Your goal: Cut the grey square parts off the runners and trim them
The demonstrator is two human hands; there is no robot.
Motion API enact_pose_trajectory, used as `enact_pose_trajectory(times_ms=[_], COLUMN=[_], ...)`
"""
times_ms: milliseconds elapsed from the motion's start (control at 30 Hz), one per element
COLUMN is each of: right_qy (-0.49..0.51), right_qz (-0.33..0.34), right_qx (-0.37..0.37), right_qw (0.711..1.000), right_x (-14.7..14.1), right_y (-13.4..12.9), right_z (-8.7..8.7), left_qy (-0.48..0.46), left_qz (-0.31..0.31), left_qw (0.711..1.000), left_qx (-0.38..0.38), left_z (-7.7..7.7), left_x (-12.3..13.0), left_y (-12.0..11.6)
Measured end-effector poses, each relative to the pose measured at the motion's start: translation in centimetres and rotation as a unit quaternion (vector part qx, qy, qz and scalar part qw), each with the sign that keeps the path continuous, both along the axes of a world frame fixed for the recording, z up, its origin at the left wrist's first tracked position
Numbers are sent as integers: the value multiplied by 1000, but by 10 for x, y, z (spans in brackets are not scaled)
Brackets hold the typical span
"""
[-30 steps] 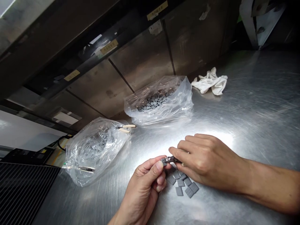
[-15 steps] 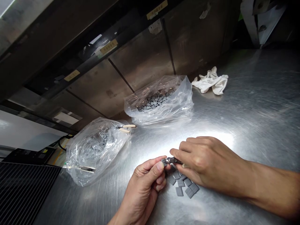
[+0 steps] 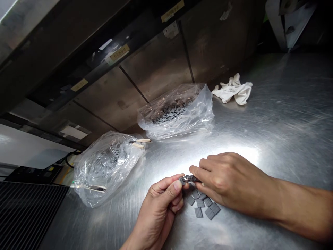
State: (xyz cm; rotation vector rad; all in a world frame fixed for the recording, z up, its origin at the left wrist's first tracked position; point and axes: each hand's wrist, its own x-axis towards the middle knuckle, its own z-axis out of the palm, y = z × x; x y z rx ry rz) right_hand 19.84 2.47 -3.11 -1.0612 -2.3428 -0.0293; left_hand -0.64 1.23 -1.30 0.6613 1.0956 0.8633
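My left hand [image 3: 165, 205] pinches a small grey piece [image 3: 182, 180] between thumb and forefinger. My right hand [image 3: 223, 180] is wrapped round a small metal hand tool [image 3: 190, 178], whose jaws meet the piece; its handles are mostly hidden by the fingers. Just below the hands, several flat, ridged grey pieces [image 3: 200, 203] lie loose on the metal table [image 3: 273, 149], some partly behind my right hand.
Behind the hands stands a clear bag [image 3: 182, 125] of grey pieces. Another clear bag [image 3: 99, 173] lies to the left, with pale-handled pliers [image 3: 142, 142] and a cutter [image 3: 96, 188] on it. A white glove [image 3: 235, 91] lies at the back.
The view has shifted very slightly. Both hands keep their grip on the piece and the tool, with my right hand marginally lower.
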Motion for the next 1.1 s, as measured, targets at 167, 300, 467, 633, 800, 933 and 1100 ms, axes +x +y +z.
enact_pose_trajectory(times_ms=[167,300,467,633,800,933,1100], right_qy=[-3,7,34,43,48,45,42], right_qz=[12,7,4,12,21,24,18], right_qx=[-15,-20,-39,-56,-62,-56,-68], right_qw=[1000,1000,999,997,997,997,997], right_x=[1,2,1,-1,-1,-2,-3], right_y=[2,3,4,5,2,1,2], right_z=[-1,-1,-1,-1,0,1,1], left_qy=[-8,-13,-23,-22,-12,-4,-6], left_qz=[40,65,73,70,75,76,78], left_qw=[999,997,997,997,997,997,997], left_qx=[-25,-31,-32,-32,-30,-29,-26], left_z=[2,3,2,1,2,3,3], left_x=[3,5,3,2,4,4,3], left_y=[0,1,0,0,0,-1,-1])
